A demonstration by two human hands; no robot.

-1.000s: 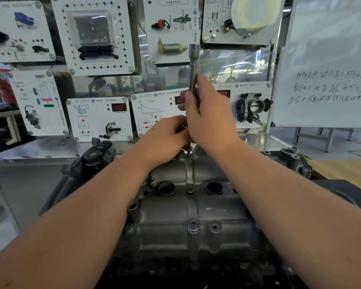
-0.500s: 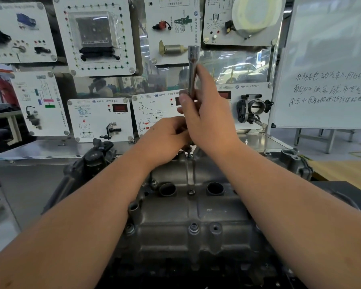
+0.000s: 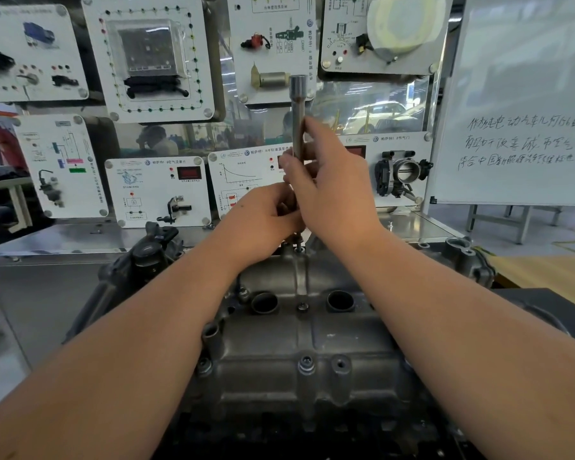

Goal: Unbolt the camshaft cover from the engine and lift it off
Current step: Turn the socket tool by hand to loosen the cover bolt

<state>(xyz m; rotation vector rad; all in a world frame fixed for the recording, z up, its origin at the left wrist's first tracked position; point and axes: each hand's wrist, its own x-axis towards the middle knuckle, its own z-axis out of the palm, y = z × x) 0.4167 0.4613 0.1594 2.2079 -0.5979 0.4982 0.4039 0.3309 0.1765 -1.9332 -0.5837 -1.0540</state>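
Observation:
The grey metal camshaft cover (image 3: 299, 346) lies on the engine in front of me, with two round holes and several bolts along its middle rib. A long steel socket extension (image 3: 297, 111) stands upright over a bolt (image 3: 299, 249) at the cover's far edge. My right hand (image 3: 329, 190) holds the shaft between thumb and fingers. My left hand (image 3: 263, 220) grips the tool's lower end just above the bolt, which hides the joint between tool and bolt.
A wall of white training panels (image 3: 153, 58) stands behind the engine, with a throttle body (image 3: 402, 172) mounted at the right. A whiteboard (image 3: 525, 101) with handwriting stands at the right. A black part (image 3: 153, 250) sits at the engine's left end.
My right hand's fingers have shifted along the upright tool shaft, from a closed grip to straighter fingers. The tool and my left hand stay over the same bolt.

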